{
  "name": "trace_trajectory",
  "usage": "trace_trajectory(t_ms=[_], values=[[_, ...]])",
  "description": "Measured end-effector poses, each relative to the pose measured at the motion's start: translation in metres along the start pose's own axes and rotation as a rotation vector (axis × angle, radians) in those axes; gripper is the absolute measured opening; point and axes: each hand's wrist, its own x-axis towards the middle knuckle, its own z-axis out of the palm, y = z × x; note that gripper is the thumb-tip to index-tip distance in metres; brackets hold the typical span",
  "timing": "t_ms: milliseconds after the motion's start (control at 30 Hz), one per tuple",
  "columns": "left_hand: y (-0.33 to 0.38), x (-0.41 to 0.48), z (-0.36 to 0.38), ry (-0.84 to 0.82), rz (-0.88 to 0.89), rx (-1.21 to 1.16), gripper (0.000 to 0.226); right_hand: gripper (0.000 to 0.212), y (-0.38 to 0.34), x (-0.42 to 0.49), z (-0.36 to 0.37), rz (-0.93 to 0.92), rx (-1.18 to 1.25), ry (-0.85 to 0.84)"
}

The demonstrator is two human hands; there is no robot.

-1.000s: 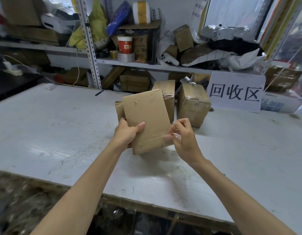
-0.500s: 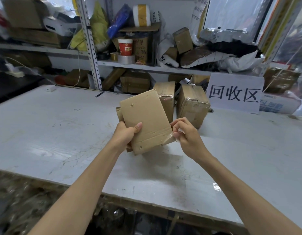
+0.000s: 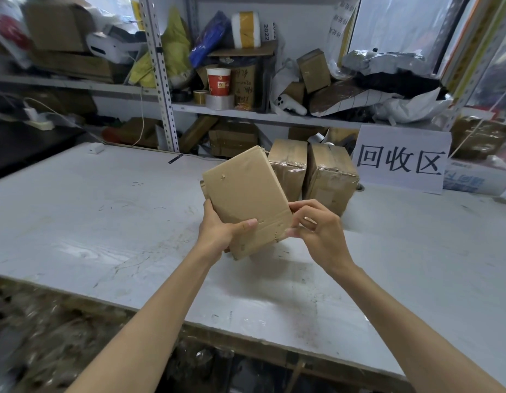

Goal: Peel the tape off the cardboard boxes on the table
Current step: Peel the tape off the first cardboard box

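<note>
One flat cardboard box point(image 3: 246, 199) is held tilted above the table point(image 3: 104, 222), the left hand point(image 3: 220, 231) clamped on its seven-o'clock corner, likely to brace it. The right hand point(image 3: 317, 231) pinches its four-o'clock edge, probably after tape. Two taped boxes point(image 3: 328, 177) stand at one o'clock, before cluttered shelves point(image 3: 161, 80).

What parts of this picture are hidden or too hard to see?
- Far side of the held box: faces away from the head camera.
- Tape at its corner: the right hand covers that spot, so the grip on any tape cannot be made out.
- Lower fronts of the two wrapped boxes: behind the held box and right hand.
- Under the table: blurred.
- Shelf labels: too small.
</note>
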Motion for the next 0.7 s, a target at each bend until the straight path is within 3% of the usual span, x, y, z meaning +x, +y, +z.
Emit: trace_trajectory(t_ms=[133, 200, 300, 400, 533, 700], values=[[-0.004, 0.002, -0.006, -0.036, -0.048, -0.076, 0.09, 0.016, -0.008, 0.006, -0.006, 0.116, 0.238, -0.019], [-0.003, 0.003, -0.006, -0.03, -0.079, -0.046, 0.108, 0.015, -0.013, 0.009, -0.008, 0.139, 0.277, -0.027], [0.006, 0.001, 0.005, 0.084, -0.106, 0.191, 0.137, 0.015, -0.022, 0.013, -0.005, 0.118, 0.228, -0.074], [0.021, 0.0, 0.02, 0.089, -0.178, 0.305, 0.154, 0.016, -0.033, 0.014, 0.003, 0.096, 0.233, -0.177], [0.023, 0.003, 0.017, 0.156, -0.199, 0.258, 0.135, 0.02, -0.041, 0.017, 0.004, 0.084, 0.216, -0.275], [0.024, 0.003, 0.001, 0.121, -0.152, 0.125, 0.11, 0.016, -0.041, 0.015, -0.002, 0.071, 0.192, -0.105]])
